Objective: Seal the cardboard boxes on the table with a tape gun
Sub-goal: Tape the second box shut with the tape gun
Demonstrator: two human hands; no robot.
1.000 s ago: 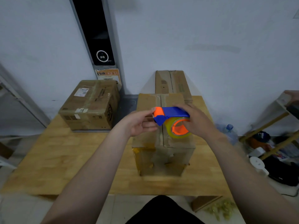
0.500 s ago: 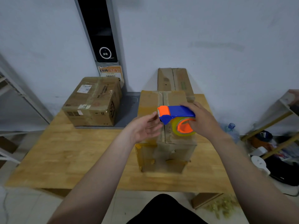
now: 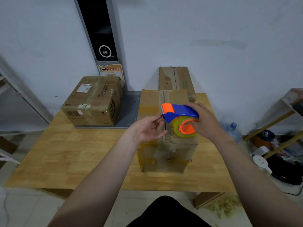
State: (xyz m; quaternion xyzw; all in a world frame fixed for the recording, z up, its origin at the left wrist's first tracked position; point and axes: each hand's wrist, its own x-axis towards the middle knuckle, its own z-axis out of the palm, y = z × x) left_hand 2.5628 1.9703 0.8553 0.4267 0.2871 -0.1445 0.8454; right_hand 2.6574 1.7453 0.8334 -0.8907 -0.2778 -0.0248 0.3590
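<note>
My right hand [image 3: 206, 123] grips the blue and orange plastic tape gun [image 3: 180, 112], fingers curled over its blue top, with the roll of clear yellowish tape [image 3: 176, 131] on its orange hub hanging beneath. I hold the gun just above the top of the tall brown cardboard box [image 3: 164, 154] that stands in the middle of the light wooden table [image 3: 73, 158]. It is over the seam [image 3: 164, 99] between the box's two closed flaps, with the orange nose pointing left and slightly away from me. The roll hangs over the near right part of that box's top; whether it touches the cardboard I cannot tell.

My left hand [image 3: 147, 130] hovers palm up over the left flap of the same box, fingers loosely bent, the fingertips [image 3: 159, 115] reaching to the gun's orange nose. Whether they pinch the loose end of the tape I cannot tell.

Left of the tall box, with a gap between, sits a squat brown cardboard box [image 3: 91, 102] wrapped in clear tape, on a grey mat [image 3: 129, 110] that reaches the tall box's left side. Behind the tall box, by its far right corner, a long narrow cardboard box [image 3: 177, 81] lies against the pale wall [image 3: 229, 63].
</note>
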